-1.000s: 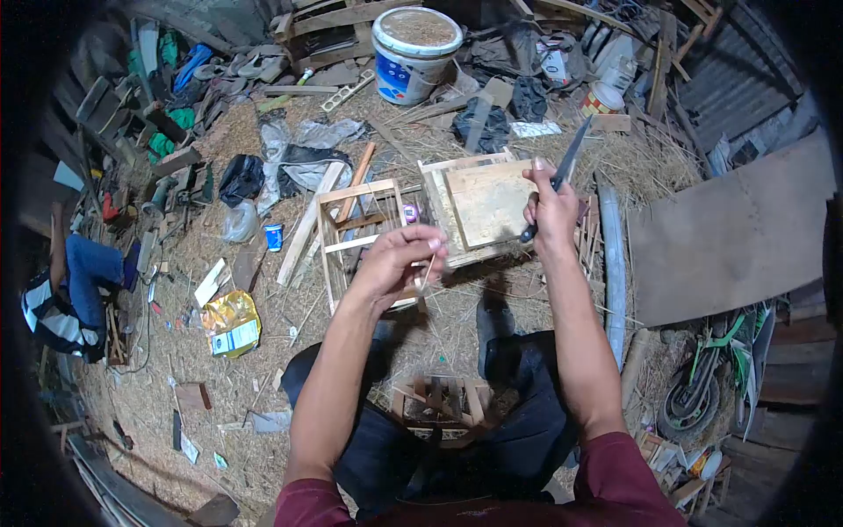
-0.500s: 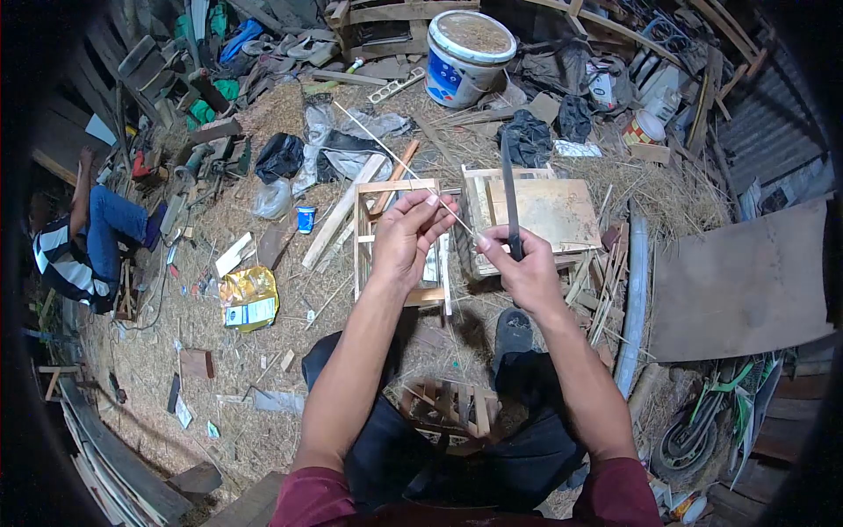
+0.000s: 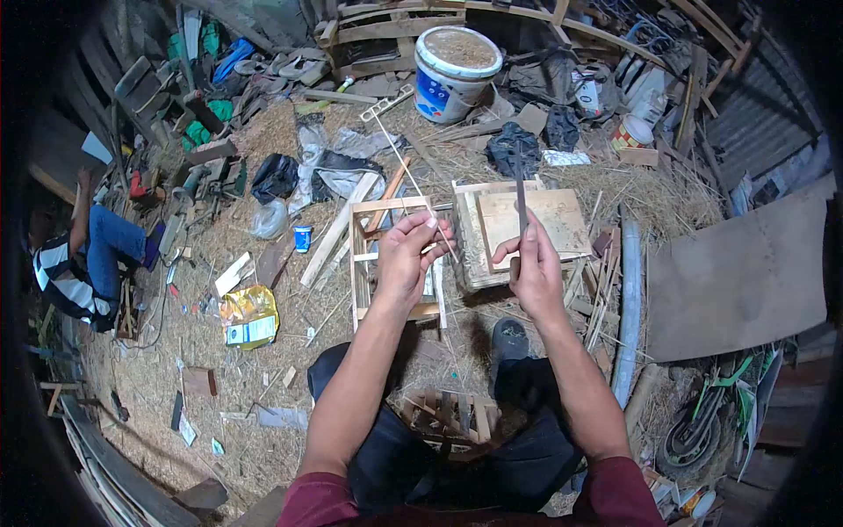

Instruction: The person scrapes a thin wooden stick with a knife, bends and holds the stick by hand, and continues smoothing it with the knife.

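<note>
My left hand [image 3: 404,260] is closed on a long, thin wooden strip [image 3: 392,147]. The strip slants up and away to the left, and its short lower end pokes out past my fingers. In my right hand [image 3: 538,279] is a long, dark-bladed knife [image 3: 521,191], held upright with the blade pointing away from me. A gap separates that hand from the strip. Beneath my left hand stands an open wooden frame [image 3: 357,241]. Behind the knife, a flat wooden board [image 3: 553,220] lies on a low wooden block or box.
A white and blue bucket [image 3: 443,88] stands ahead. Another person [image 3: 114,246] sits at the far left. A yellow packet [image 3: 249,307] and a blue cup [image 3: 303,239] lie on the straw-covered floor. At right are a grey pipe [image 3: 627,307], a large sheet [image 3: 738,272] and a motorcycle wheel [image 3: 689,443].
My right hand has come away from the strip's lower end and turned more upright with the knife. My left hand keeps the strip. The whole view has shifted slightly.
</note>
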{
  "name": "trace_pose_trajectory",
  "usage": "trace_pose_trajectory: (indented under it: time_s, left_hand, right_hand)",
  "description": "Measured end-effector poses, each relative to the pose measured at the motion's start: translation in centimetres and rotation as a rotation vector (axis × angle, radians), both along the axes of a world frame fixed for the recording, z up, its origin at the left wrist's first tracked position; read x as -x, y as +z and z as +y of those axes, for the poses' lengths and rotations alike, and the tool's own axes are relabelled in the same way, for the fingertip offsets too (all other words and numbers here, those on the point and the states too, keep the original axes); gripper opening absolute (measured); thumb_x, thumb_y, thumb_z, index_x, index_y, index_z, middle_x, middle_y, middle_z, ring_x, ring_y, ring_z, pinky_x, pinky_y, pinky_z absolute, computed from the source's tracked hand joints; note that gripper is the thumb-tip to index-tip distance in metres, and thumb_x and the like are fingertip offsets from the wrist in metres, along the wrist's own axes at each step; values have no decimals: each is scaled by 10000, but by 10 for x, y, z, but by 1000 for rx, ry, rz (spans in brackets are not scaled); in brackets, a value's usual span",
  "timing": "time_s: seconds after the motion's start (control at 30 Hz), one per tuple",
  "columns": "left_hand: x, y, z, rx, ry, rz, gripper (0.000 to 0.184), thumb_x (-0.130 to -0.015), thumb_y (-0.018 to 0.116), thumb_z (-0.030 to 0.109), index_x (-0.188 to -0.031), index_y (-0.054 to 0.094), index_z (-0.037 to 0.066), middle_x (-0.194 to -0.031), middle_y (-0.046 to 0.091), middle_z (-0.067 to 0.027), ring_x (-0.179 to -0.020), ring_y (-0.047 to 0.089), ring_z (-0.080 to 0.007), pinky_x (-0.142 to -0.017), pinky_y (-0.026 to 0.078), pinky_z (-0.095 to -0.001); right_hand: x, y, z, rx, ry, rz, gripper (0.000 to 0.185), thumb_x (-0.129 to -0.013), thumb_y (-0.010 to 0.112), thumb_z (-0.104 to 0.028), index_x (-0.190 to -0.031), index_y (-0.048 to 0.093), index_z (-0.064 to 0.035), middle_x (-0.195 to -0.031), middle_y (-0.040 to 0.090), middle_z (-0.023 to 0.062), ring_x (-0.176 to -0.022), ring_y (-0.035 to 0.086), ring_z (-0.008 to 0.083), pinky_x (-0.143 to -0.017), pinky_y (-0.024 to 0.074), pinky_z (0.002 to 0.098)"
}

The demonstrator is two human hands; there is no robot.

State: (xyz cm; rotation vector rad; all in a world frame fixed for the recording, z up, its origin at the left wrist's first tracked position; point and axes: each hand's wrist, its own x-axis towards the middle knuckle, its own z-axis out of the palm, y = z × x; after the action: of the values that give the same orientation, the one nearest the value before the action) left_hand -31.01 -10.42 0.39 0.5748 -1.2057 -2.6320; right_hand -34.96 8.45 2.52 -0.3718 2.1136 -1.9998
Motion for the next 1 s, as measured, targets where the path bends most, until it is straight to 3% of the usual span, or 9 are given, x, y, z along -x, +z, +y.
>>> trace_pose_trajectory:
  time_s: [0.1, 0.2, 0.3, 0.37, 0.47, 0.57, 0.77, 1.0]
  left_hand:
    - [-2, 1, 10, -12, -54, 21, 163, -937, 575, 66, -1076, 560, -18, -949, 663, -134, -841, 663, -190, -765, 578, -336]
    - [-16, -7, 33, 64, -225, -14, 156, -927, 597, 74, -1046, 582, -25, -883, 664, -104, -751, 653, -164, -683, 565, -285]
    - [-43, -2, 77, 91, -469, -99, 140, -899, 631, 71, -1008, 611, -14, -852, 680, -84, -692, 630, -126, -606, 511, -235]
    - [-68, 9, 116, 102, -625, -164, 119, -898, 588, 38, -993, 610, -31, -817, 656, -85, -662, 610, -131, -623, 493, -230]
    - [-96, -11, 164, 30, -771, -219, 103, -899, 613, 65, -935, 625, -31, -780, 650, -70, -630, 585, -115, -584, 468, -239]
    - [-109, -21, 189, 124, -843, -246, 111, -893, 628, 76, -919, 631, -32, -788, 664, -83, -610, 575, -108, -559, 446, -237]
    - [-110, -20, 184, 283, -937, -259, 116, -901, 619, 67, -919, 635, -46, -782, 661, -86, -573, 549, -103, -515, 416, -221]
    - [-118, -25, 196, 395, -857, -283, 120, -947, 576, 100, -975, 624, -6, -716, 589, -3, -524, 451, -57, -474, 327, -207]
  right_hand:
    - [1, 7, 12, 68, -59, 160, 539, -1062, 345, -341, -1471, 311, 9, -753, 612, 45, -657, 488, 56, -622, 411, 225]
    - [-29, 19, 40, -170, -71, 367, 483, -1049, 383, -272, -1466, 354, -29, -758, 634, 48, -607, 542, 102, -586, 457, 257]
    - [-76, 27, 82, -331, -48, 622, 462, -964, 509, -131, -1415, 444, -53, -1029, 685, 198, -888, 681, 332, -785, 518, 394]
    - [-115, 31, 123, -653, 79, 420, 508, -925, 547, -117, -1423, 449, -107, -972, 682, 196, -842, 668, 357, -734, 532, 402]
    - [-152, -2, 174, -761, 75, 428, 593, -913, 565, -185, -1466, 379, -289, -753, 659, 152, -663, 654, 350, -590, 523, 455]
    - [-175, -6, 201, -941, 145, 305, 597, -929, 553, -224, -1480, 340, -311, -709, 644, 145, -620, 644, 349, -555, 515, 460]
    - [-186, -26, 210, -868, 123, 292, 574, -958, 521, -275, -1484, 306, -361, -656, 619, 163, -595, 638, 352, -540, 512, 466]
    - [-187, -22, 215, -910, 118, 279, 567, -959, 515, -282, -1477, 308, -387, -687, 633, 169, -599, 639, 361, -552, 516, 484]
